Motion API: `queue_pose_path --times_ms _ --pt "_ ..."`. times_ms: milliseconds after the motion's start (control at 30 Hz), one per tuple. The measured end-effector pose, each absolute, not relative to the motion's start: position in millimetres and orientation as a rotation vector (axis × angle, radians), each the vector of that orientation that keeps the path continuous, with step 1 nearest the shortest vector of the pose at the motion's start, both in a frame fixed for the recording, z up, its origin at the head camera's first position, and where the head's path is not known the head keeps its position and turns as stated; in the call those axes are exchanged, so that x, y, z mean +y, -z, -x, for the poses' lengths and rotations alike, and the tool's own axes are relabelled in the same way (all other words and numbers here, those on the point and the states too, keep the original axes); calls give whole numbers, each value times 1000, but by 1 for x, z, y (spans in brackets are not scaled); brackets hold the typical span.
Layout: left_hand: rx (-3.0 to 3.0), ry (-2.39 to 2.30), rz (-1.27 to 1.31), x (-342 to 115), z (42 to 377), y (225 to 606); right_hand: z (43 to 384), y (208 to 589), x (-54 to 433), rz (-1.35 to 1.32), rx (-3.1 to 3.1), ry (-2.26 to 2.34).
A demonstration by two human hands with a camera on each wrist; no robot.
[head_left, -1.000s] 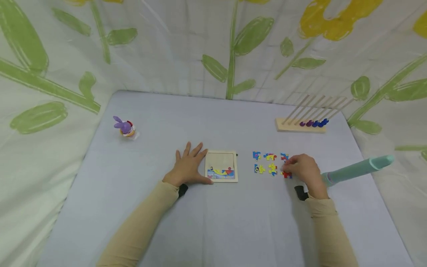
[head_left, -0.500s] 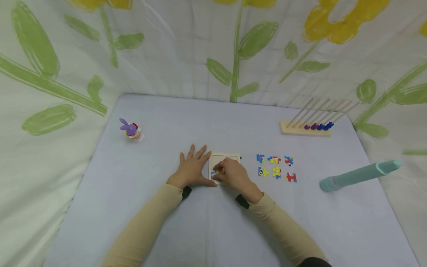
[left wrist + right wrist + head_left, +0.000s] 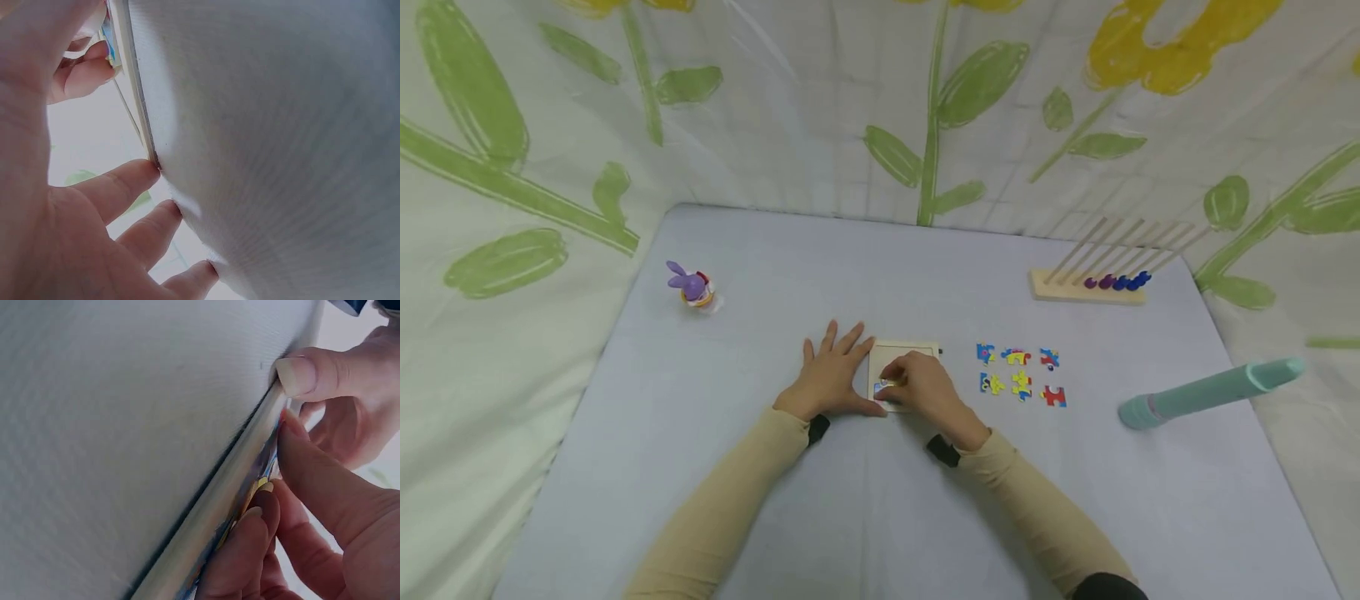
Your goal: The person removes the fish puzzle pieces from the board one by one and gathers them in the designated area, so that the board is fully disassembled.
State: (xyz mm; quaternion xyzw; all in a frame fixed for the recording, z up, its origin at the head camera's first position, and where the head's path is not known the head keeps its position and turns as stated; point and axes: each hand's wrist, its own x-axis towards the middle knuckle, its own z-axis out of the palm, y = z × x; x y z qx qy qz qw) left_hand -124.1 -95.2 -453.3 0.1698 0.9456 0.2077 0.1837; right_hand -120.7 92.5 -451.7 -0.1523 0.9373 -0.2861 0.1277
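A small square wooden puzzle tray [image 3: 904, 344] lies mid-table, with colored pieces along its near side, partly hidden by my right hand. My left hand [image 3: 831, 379] is spread at the tray's left edge; its thumb touches the near left corner and its index finger the far left one. In the left wrist view, the index fingertip of the left hand [image 3: 119, 212] rests against the tray frame [image 3: 139, 94]. My right hand [image 3: 922, 387] reaches over the tray, thumb and fingers pinching a puzzle piece [image 3: 882, 387] at the near left. In the right wrist view, its fingers touch the colored pieces [image 3: 262, 481].
Several loose puzzle pieces [image 3: 1021, 379] lie in two rows right of the tray. Farther back right stands a wooden bead rack [image 3: 1086, 287] with upright rods. A teal cylindrical object [image 3: 1210, 394] stands at the right, and a purple-eared toy figure [image 3: 692, 287] at the back left.
My right hand has moved left from the loose pieces to the tray's near left part and holds there. The left hand keeps its place. The loose pieces stay in their two rows.
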Motion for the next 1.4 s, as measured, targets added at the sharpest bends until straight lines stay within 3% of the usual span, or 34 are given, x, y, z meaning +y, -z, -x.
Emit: queue_pose_path --times_ms 500,667,933,1233,1400 --pt "2658 -582 -473 -96 124 456 125 447 104 337 2607 1109" --pt "2651 -584 -467 -96 126 457 131 427 152 254 2549 1220" --pt "2633 -556 -445 -95 129 457 115 416 234 95 2524 951" --pt "2623 -584 -435 -94 126 454 109 434 241 35 2587 771" --pt "2627 -577 -445 -95 126 455 107 430 221 -3 2722 623"
